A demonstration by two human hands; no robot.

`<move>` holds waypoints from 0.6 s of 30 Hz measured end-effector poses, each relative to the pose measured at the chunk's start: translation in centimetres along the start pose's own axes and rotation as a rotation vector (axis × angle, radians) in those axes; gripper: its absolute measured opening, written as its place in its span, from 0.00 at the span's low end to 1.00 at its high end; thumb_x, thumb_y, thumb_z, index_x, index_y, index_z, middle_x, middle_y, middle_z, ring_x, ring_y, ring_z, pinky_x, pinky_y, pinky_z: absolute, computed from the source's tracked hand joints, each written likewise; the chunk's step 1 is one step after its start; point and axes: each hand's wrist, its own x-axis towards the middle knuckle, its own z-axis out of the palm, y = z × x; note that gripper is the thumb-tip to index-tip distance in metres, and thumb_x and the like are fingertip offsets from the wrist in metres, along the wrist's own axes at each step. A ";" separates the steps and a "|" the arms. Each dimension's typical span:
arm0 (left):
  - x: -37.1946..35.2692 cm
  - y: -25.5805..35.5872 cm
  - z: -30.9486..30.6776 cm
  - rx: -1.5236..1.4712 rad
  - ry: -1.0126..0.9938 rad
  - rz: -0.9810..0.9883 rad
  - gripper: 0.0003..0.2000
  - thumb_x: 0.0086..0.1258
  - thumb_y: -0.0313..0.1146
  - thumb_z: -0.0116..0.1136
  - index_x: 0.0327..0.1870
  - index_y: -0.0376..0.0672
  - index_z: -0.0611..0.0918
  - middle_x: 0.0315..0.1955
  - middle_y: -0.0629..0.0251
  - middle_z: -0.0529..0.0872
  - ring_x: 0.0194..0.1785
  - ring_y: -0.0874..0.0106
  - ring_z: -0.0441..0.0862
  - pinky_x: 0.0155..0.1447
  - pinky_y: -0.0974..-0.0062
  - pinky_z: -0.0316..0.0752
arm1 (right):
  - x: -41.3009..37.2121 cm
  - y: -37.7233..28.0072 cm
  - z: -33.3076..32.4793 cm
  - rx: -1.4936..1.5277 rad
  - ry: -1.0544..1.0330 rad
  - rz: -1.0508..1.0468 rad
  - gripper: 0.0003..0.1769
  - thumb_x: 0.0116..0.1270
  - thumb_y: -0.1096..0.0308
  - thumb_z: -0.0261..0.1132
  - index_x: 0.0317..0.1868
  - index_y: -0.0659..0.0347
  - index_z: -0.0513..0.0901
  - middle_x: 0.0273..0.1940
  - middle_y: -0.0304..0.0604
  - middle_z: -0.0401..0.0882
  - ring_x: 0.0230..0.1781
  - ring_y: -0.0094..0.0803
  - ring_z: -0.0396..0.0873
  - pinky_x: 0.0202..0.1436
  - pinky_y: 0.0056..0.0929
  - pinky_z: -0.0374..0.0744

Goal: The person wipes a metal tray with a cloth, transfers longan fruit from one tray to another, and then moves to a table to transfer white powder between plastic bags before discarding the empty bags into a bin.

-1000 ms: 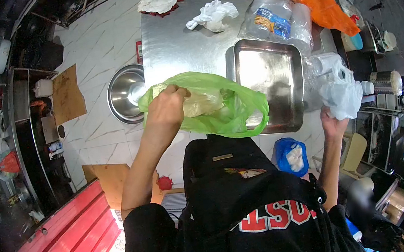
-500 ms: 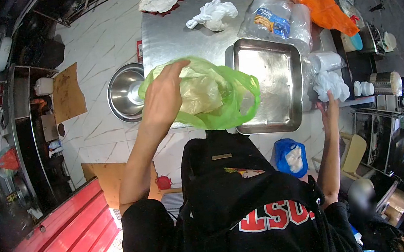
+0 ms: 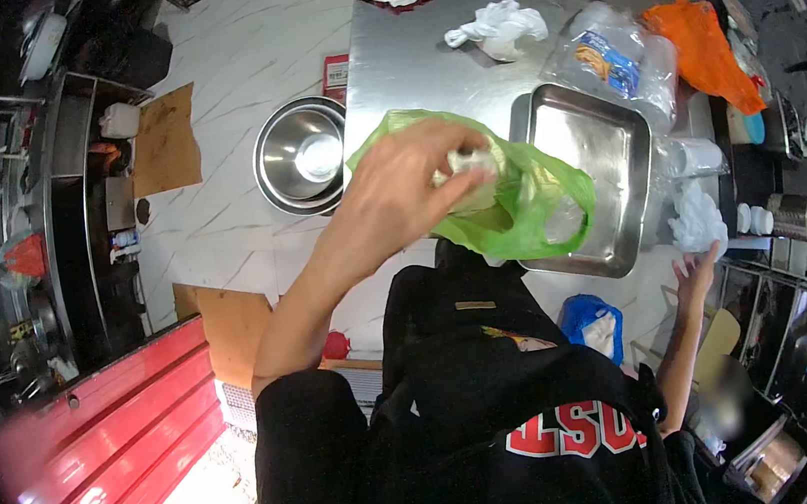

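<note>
A green plastic bag (image 3: 557,188) sits at the table's near edge, its handle loop overlapping the steel tray (image 3: 642,162). My left hand (image 3: 410,181) reaches over its opening. Its thumb and fingers curl around a pale clear plastic bag (image 3: 472,168) in the mouth of the green one; the contents of that pale bag are hidden. On the far right, my right hand (image 3: 696,274) has its fingers apart, fingertips right by a crumpled white plastic bag (image 3: 697,218), with nothing in the palm.
Nested steel bowls (image 3: 281,156) stand left of the metal table (image 3: 400,61). Another white plastic bag (image 3: 502,28), clear packaging (image 3: 611,55) and an orange bag (image 3: 700,39) lie toward the back. A blue bag (image 3: 588,315) is below the table edge.
The whole view has shifted, so things appear farther right. My left hand has moved from the green bag's rim and closed on the pale bag inside. My right hand's fingers have spread beside the white bag.
</note>
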 end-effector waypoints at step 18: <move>21.1 -15.6 8.0 0.175 0.258 -0.031 0.30 0.49 0.35 0.66 0.50 0.38 0.63 0.39 0.45 0.81 0.44 0.48 0.80 0.47 0.58 0.74 | 3.1 -3.4 1.8 -0.710 -0.205 -0.077 0.46 0.62 0.32 0.46 0.70 0.57 0.52 0.67 0.50 0.57 0.61 0.45 0.65 0.50 0.44 0.74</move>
